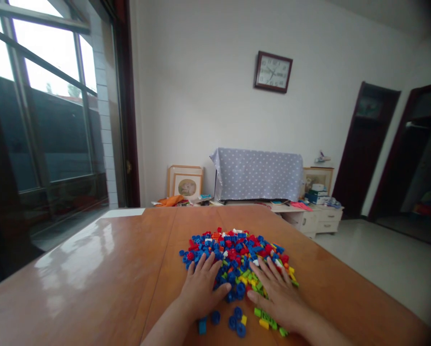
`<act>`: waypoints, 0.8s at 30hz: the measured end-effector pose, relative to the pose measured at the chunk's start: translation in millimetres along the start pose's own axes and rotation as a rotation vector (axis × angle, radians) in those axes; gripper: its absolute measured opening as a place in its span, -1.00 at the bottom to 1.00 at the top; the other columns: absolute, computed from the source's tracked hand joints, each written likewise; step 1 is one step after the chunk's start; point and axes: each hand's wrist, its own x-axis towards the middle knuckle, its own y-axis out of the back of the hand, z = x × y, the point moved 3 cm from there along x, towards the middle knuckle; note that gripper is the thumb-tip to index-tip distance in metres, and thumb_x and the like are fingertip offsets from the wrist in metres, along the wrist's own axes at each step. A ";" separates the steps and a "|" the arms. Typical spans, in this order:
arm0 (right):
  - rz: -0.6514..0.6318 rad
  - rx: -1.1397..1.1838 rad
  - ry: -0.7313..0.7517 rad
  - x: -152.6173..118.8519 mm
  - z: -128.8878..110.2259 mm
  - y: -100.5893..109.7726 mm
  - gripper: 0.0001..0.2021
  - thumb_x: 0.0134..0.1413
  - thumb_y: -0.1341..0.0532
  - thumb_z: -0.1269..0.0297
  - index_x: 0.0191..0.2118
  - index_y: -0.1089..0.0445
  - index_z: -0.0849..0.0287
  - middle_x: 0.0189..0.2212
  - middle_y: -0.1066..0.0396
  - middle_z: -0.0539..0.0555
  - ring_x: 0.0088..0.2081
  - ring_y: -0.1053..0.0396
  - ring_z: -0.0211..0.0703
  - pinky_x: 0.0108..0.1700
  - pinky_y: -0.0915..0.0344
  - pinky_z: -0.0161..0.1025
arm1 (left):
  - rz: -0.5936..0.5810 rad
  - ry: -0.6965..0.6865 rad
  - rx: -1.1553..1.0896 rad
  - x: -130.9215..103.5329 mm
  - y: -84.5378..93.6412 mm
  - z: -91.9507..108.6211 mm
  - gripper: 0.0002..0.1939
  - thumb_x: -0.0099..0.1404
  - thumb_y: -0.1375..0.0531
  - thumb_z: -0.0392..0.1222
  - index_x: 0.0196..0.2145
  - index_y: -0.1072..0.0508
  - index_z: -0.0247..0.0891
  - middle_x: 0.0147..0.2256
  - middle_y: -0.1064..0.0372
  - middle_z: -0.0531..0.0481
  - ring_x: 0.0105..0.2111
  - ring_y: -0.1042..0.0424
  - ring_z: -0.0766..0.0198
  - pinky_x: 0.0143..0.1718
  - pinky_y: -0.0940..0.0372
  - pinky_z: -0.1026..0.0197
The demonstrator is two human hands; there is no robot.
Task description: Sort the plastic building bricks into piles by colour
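A spread-out heap of small plastic building bricks (237, 247) in blue, red, yellow, green, orange and white lies on the wooden table (121, 283). My left hand (203, 283) rests palm down at the heap's left edge, its fingers spread over blue pieces. On the right side, my right hand (275, 293) lies with fingers apart over yellow, green and white bricks. Neither hand grips anything. Between my wrists sit several loose blue round pieces (240, 329), a blue brick (202, 326) and a yellow one (244, 320). Green bricks (265, 316) show beside my right palm.
A white sheet (124, 213) lies at the table's far left corner. Behind the table stands a low white cabinet (328, 223) with a polka-dot cloth (258, 174) over a large object. Framed pictures (186, 186) lean against the wall. Windows are at left, doorways at right.
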 end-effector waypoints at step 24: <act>-0.027 0.147 0.104 -12.5 -29.0 14.0 -0.29 0.21 0.03 -0.28 0.41 0.10 -0.23 0.46 0.35 -0.09 0.45 0.47 0.20 0.38 0.44 0.31 | 0.305 -0.122 -0.230 13.8 1.0 -2.8 -0.56 0.47 0.06 0.06 0.07 -0.47 -0.13 0.11 -0.40 -0.11 0.19 -0.25 0.05 0.25 -0.10 -0.05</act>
